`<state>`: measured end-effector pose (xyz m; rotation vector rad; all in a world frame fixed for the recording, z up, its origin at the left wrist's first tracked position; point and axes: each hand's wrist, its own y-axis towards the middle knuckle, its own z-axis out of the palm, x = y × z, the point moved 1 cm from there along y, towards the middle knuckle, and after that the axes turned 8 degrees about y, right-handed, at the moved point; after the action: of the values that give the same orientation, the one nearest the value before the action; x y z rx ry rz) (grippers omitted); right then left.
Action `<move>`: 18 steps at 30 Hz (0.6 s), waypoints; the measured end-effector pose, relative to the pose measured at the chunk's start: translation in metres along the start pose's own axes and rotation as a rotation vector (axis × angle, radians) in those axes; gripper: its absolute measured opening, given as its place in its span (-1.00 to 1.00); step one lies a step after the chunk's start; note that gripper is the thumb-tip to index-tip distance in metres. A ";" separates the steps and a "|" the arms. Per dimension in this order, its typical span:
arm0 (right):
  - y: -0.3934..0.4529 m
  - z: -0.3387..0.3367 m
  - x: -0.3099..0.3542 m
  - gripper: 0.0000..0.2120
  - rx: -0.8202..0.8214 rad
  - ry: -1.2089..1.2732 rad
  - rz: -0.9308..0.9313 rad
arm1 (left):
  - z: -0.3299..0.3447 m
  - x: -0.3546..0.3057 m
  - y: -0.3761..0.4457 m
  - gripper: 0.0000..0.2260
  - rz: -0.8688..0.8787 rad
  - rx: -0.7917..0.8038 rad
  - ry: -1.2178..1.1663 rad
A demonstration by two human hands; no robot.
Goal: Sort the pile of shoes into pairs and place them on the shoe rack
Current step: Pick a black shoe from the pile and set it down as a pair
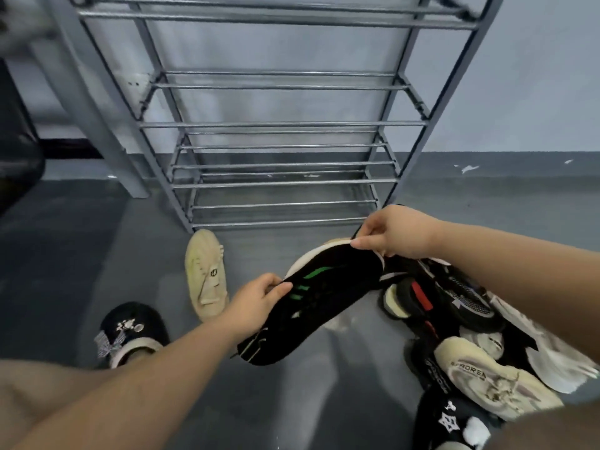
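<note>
Grey metal fills most of what I see: the shoe rack (279, 125) stands against the wall with bare bar shelves, so nothing is placed yet. To my right lies the pile of shoes (464, 336), a heap of black and cream sneakers on the floor (97, 238). A lone cream sneaker (207, 277) lies sole-up just in front of the rack, apart from the heap.

I hold the black sneaker with green stripes (311, 303) above the floor, between rack and pile, stretched between both hands. My left hand (256, 303) pinches its near edge, thumb on top and fingers curled beneath. My right hand (393, 232) pinches the far end by the white sole rim, fingers bent down over it. Both forearms reach forward, the right one crossing over the pile.

I judge the step to be matching. To do it well I should turn the shoe enough to read its stripes and sole, then search the heap for the same green marks before anything goes on a shelf. Setting this one down beside the rack, as with the cream one, keeps singles apart from the pile.
</note>
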<state>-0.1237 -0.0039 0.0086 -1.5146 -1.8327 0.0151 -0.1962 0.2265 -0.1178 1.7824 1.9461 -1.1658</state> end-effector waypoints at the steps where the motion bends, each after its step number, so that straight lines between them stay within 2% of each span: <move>1: 0.008 0.001 0.008 -0.74 0.007 0.046 0.010 | -0.003 0.006 -0.002 -0.83 -0.026 -0.013 -0.055; 3: 0.022 0.004 0.027 -0.71 -0.007 0.157 0.038 | -0.010 0.017 -0.002 -0.82 -0.066 -0.054 -0.151; 7: 0.054 0.023 0.056 -0.37 -0.093 0.496 0.182 | -0.017 0.043 0.001 -0.75 -0.178 -0.105 -0.325; 9: 0.068 0.046 0.059 -0.33 -0.104 0.537 0.279 | -0.020 0.058 0.006 -0.68 -0.256 -0.130 -0.412; 13: 0.075 0.121 0.055 -0.31 0.040 0.623 0.447 | -0.026 0.082 0.021 -0.64 -0.387 -0.157 -0.534; 18: 0.074 0.202 0.051 -0.25 0.185 0.755 0.524 | -0.015 0.114 0.036 -0.53 -0.543 -0.161 -0.598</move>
<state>-0.1714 0.1490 -0.1440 -1.5418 -0.8027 -0.1186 -0.1828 0.3158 -0.1974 0.7021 2.0891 -1.4315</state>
